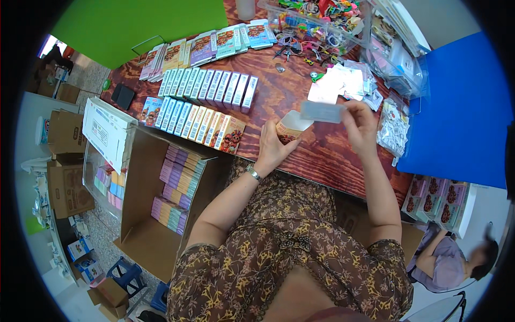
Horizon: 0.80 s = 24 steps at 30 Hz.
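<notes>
My left hand (pixel 274 144) is wrapped round a small yellow-orange carton (pixel 289 132), tilted with its white inside showing at the open end. Between the thumb and fingers of my right hand (pixel 362 127) is a flat, greyish translucent packet (pixel 323 112). The packet's left end overlaps the carton's mouth in view; whether it touches cannot be made out. Left of my left hand stands a row of filled-out cartons (pixel 201 124) in blue and orange, with a second row of pale green and purple cartons (pixel 214 87) behind it.
Flattened cartons (pixel 201 48) fan along the back. A clear bin (pixel 316 27) of colourful trinkets stands at the far right, near white cards (pixel 343 83) and a pile of small white packets (pixel 394 129). An open cardboard box (pixel 147 198) with stacked cartons sits lower left. Another person (pixel 448 257) is at right.
</notes>
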Tool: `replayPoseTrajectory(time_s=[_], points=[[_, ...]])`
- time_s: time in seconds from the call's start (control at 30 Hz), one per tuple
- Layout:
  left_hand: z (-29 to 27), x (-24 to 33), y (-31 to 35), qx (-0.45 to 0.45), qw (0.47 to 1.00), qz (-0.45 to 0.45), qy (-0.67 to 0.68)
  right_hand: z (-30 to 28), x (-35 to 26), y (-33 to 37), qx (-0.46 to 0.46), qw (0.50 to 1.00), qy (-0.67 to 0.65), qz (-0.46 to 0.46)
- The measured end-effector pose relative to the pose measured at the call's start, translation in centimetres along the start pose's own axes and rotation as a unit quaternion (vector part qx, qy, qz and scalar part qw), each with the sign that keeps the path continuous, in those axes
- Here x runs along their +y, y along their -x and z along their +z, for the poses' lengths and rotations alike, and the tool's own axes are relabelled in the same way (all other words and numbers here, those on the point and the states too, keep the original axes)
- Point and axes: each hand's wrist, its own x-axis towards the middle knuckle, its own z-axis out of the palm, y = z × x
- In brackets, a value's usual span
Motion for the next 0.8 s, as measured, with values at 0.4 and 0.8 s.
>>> replayPoseTrajectory(time_s=[0.4,0.8], points=[[0.2,1.9,-0.6,0.026,0.989,0.139,-0.036,4.4,-2.2,0.5,-0.151,0.917,0.266,-0.257],[0.1,-1.0,-1.3,0.018,0.993,0.12,-0.001,2.6,10.3,-12.0,-0.019,0.957,0.288,-0.022]])
